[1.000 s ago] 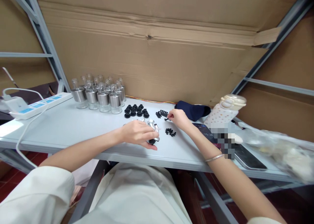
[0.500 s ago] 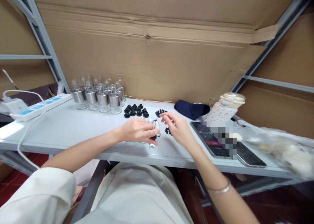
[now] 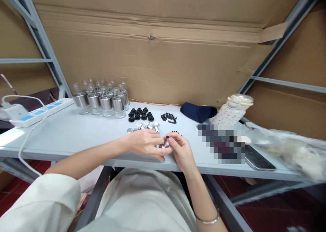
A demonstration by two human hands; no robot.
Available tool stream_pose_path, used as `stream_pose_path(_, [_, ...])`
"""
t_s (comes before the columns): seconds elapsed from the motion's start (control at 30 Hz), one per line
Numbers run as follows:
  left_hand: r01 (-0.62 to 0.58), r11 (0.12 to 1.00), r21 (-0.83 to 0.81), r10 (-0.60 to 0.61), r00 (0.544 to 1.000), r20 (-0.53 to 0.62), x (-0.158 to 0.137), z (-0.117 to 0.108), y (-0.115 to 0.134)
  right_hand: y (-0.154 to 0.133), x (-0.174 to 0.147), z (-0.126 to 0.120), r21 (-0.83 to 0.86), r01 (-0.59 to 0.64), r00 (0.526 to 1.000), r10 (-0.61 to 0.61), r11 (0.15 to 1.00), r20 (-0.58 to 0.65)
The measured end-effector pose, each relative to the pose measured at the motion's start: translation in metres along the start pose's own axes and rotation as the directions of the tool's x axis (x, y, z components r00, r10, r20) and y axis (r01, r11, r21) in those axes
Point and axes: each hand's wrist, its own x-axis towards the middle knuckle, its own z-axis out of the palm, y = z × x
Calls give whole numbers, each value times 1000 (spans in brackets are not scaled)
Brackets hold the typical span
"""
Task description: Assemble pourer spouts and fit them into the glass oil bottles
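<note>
A small silver metal part [image 3: 165, 144] with a black tip is held close above the table's front edge. My left hand [image 3: 146, 142], palm down, has its fingers closed around the lower part of this piece. Thumb and forefinger of my right hand [image 3: 182, 151] pinch it near the black tip. More silver metal parts [image 3: 147, 125] lie just beyond my left hand, some hidden by it. Small black pieces [image 3: 175, 133] show behind my right fingers.
Glass bottles with metal bands [image 3: 106, 104] stand at the back left, beside black round caps [image 3: 137, 116]. Short black rods [image 3: 168, 116] lie mid-table. Right of them are a navy cap [image 3: 197, 112], a dotted bottle [image 3: 229, 113] and a phone [image 3: 257, 157]. A power strip [image 3: 43, 111] sits left.
My right hand has moved down and toward me and now meets the metal part at my left fingers. The black rods and the silver parts behind my hands show more fully.
</note>
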Motion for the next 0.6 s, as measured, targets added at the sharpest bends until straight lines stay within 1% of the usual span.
stream_pose_path(0.07, [7,1000,-8,-7,999,32,0,-1,2,-3,-2,3,15,-1,1000,1,1000,1])
stream_pose_path(0.13, [64,998,-16,-62,996,65,3,-6,8,-5,-3,4,30,21,1000,-21,999,0])
stream_pose_path(0.2, [196,981,-9,-194,975,110,8,-13,20,-5,-3,4,37,53,999,-53,998,-4])
stream_pose_path(0.27, [368,930,5,-366,922,125,14,-20,35,-4,-3,2,18,80,997,-80,997,10])
stream_pose_path(0.33, [508,861,-18,-505,858,90,17,-24,51,-2,-3,0,-14,97,992,-96,995,77])
stream_pose_path(0.4, [580,812,-72,-578,815,42,15,-22,62,-1,-4,-1,-39,111,982,-104,993,155])
stream_pose_path(0.47, [609,782,-129,-614,789,1,9,-15,69,0,-4,0,-54,123,978,-112,991,173])
stream_pose_path(0.6, [632,738,-236,-664,742,-90,-3,-2,72,0,-4,3,-79,135,982,-123,988,142])
